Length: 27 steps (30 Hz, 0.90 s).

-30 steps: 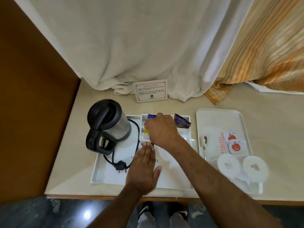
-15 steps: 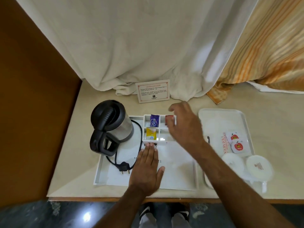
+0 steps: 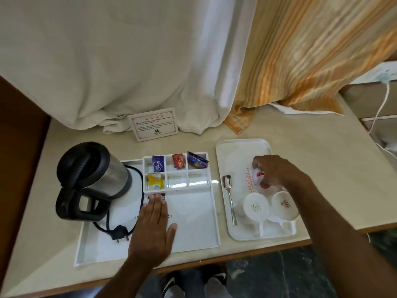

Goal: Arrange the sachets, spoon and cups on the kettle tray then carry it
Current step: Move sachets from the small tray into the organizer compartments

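Note:
The white kettle tray [image 3: 193,222] holds a steel and black kettle [image 3: 96,173] at its left. Its compartments hold a purple sachet [image 3: 158,163], a red sachet [image 3: 178,161], a blue sachet [image 3: 197,160] and a yellow sachet [image 3: 155,181]. My left hand [image 3: 153,229] lies flat on the tray floor, fingers together. On the second tray [image 3: 240,151] to the right lie a spoon [image 3: 229,196] and two upturned white cups [image 3: 255,208] [image 3: 284,205]. My right hand [image 3: 277,173] curls over the white sachets with red marks [image 3: 259,174], fingertips pinching one.
A printed card [image 3: 153,124] stands behind the trays against a white curtain. The kettle's black cord and plug [image 3: 120,232] lie on the tray beside my left hand. An orange striped curtain hangs at the right, and a white cable [image 3: 380,108] runs down the far right.
My right hand left the compartments, where the sachets now sit, and moved right onto the second tray's white sachets. My left hand has stayed flat on the kettle tray.

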### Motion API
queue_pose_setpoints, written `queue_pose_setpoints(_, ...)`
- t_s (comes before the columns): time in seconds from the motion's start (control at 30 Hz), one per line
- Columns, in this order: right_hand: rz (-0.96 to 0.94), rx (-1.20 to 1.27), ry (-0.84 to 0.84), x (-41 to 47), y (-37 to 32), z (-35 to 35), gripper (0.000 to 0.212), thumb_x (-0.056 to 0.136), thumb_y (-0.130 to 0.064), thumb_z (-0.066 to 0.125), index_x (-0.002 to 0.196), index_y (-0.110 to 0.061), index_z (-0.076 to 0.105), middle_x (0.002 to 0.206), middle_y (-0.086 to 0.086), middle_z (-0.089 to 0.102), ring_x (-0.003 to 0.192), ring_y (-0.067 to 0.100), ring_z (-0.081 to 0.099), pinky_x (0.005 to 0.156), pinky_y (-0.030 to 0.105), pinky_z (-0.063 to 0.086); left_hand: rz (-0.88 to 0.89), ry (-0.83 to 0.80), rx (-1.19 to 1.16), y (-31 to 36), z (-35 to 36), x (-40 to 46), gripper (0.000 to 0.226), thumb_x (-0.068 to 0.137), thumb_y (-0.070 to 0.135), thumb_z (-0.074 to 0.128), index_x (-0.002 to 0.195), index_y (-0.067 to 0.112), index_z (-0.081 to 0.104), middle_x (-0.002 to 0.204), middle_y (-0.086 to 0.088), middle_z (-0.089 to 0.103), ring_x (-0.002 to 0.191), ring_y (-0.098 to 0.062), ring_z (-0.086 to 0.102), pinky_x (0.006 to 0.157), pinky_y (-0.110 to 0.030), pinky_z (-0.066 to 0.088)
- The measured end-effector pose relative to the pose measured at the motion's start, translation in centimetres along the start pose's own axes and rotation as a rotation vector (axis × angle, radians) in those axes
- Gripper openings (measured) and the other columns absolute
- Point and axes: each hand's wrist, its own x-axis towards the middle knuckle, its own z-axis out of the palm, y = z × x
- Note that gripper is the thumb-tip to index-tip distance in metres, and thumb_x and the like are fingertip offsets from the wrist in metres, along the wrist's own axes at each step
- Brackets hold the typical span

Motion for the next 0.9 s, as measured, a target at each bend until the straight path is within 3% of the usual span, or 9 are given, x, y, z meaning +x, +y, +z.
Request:
queue_pose_setpoints(0.07,0.006,0.013,-0.056,0.2,0.1,-0.3,0.027,0.055,-0.011,0.068,0.067,-0.025,0.048,0.071,-0.009,0.052,0.074,0.020,0.053,0.057,0.026,0.037,-0.001,-0.008,0.005,0.1,-0.1,0.0,0.075,0.098,0.056,0.012,0.152,0.004,0.013,0.161,-0.017,0.009,0.149,-0.029,0.001,0.118,-0.041,0.004)
queue_pose_setpoints(0.17,0.005,0.047,-0.044,0.2,0.1,-0.3,0.033,0.055,-0.007,0.066,0.052,-0.024,0.038,0.057,-0.008,0.040,0.063,0.020,0.042,0.047,0.021,0.028,0.000,-0.012,0.009,0.1,-0.2,0.0,0.075,0.098,0.055,0.012,0.151,0.003,0.015,0.160,-0.018,0.011,0.149,-0.030,0.003,0.118,-0.041,0.004)
queue_pose_setpoints(0.27,-0.017,0.048,0.099,-0.6,-0.2,-0.9,0.014,0.058,-0.016,0.065,0.060,-0.022,0.053,0.067,-0.008,0.055,0.070,0.019,0.055,0.051,0.023,0.032,0.001,-0.011,0.010,0.1,-0.1,0.1,0.075,0.098,0.055,0.013,0.151,0.002,0.016,0.160,-0.018,0.012,0.149,-0.030,0.005,0.118,-0.041,0.004)
queue_pose_setpoints(0.37,-0.141,0.050,0.225,-2.1,-1.8,-3.0,0.008,0.071,-0.027,0.065,0.069,-0.027,0.058,0.078,-0.011,0.059,0.078,0.014,0.054,0.061,0.027,0.040,-0.002,-0.004,0.005,0.2,-0.2,0.1,0.075,0.098,0.056,0.013,0.151,0.003,0.015,0.160,-0.018,0.012,0.149,-0.030,0.004,0.117,-0.041,0.005)
queue_pose_setpoints(0.47,-0.351,0.254,0.338,-4.2,-5.5,-5.2,0.007,0.073,-0.026,0.066,0.070,-0.021,0.064,0.073,-0.003,0.066,0.071,0.015,0.059,0.065,0.026,0.045,-0.002,0.011,-0.010,0.4,-0.4,0.1,0.073,0.099,0.053,0.016,0.151,0.002,0.016,0.160,-0.019,0.013,0.149,-0.031,0.005,0.117,-0.043,0.009)
queue_pose_setpoints(0.5,-0.412,0.349,0.364,-4.8,-7.4,-5.6,0.006,0.073,-0.028,0.066,0.069,-0.023,0.065,0.069,-0.004,0.065,0.068,0.012,0.058,0.062,0.021,0.042,0.002,0.015,-0.014,0.5,-0.6,0.2,0.072,0.099,0.052,0.018,0.151,0.001,0.017,0.159,-0.020,0.015,0.149,-0.031,0.006,0.117,-0.044,0.011)
queue_pose_setpoints(0.57,-0.501,0.435,0.401,-5.4,-11.6,-5.4,0.005,0.077,-0.032,0.064,0.074,-0.029,0.068,0.073,-0.007,0.066,0.071,0.010,0.057,0.063,0.024,0.042,0.012,0.024,-0.020,0.5,-0.7,0.1,0.071,0.100,0.050,0.021,0.150,0.000,0.021,0.158,-0.022,0.018,0.148,-0.032,0.009,0.117,-0.046,0.012)
queue_pose_setpoints(0.73,-0.487,-0.015,0.491,-3.8,-20.3,-0.8,0.026,0.088,-0.017,0.058,0.110,-0.025,0.070,0.106,0.002,0.067,0.101,0.025,0.056,0.078,0.038,0.051,0.010,0.020,-0.045,0.5,-0.9,-0.1,0.069,0.100,0.046,0.022,0.147,-0.003,0.029,0.156,-0.023,0.023,0.147,-0.034,0.013,0.116,-0.048,0.015)
queue_pose_setpoints(0.9,-0.434,-0.184,0.413,-2.4,-22.4,2.9,0.027,0.085,-0.011,0.058,0.108,-0.018,0.070,0.098,0.007,0.072,0.099,0.028,0.062,0.077,0.037,0.051,0.018,0.024,-0.023,0.4,-0.6,-0.1,0.067,0.100,0.045,0.026,0.148,-0.002,0.029,0.157,-0.022,0.023,0.148,-0.033,0.014,0.116,-0.049,0.016)
